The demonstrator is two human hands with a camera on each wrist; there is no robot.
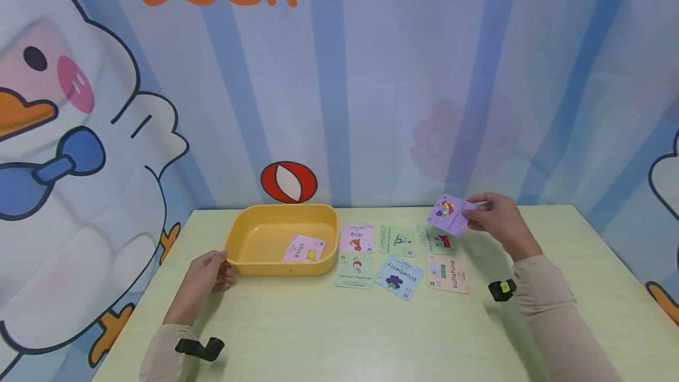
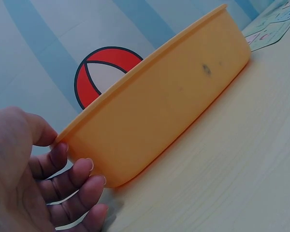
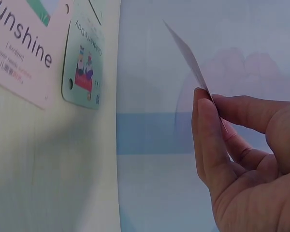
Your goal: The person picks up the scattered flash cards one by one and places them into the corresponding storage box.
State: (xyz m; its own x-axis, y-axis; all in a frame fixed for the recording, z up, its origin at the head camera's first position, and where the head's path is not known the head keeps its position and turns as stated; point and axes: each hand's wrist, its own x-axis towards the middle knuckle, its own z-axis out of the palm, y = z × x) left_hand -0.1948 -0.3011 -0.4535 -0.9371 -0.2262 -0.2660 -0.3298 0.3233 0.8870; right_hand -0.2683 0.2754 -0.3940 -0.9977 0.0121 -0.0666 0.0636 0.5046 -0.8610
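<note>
My right hand (image 1: 498,220) pinches a purple picture card (image 1: 447,214) by its edge, raised above the table's back right part. In the right wrist view the card (image 3: 189,55) appears nearly edge-on between thumb and fingers. At the left, my left hand (image 1: 204,273) grips the near-left corner of a yellow plastic basin (image 1: 286,268); thumb and forefinger meet at its rim in the left wrist view. A pink "chick" card (image 1: 297,249) lies inside the basin. Below the raised card is a green Children's Day card (image 1: 436,242), partly covered in the head view.
Right of the basin lie a "dog" card (image 1: 356,231), a green card (image 1: 396,241), a Lantern Festival card (image 1: 353,270), a tilted "blueberry" card (image 1: 400,277) and a "sunshine" card (image 1: 448,274). A printed curtain (image 1: 371,105) hangs behind the table (image 1: 339,335).
</note>
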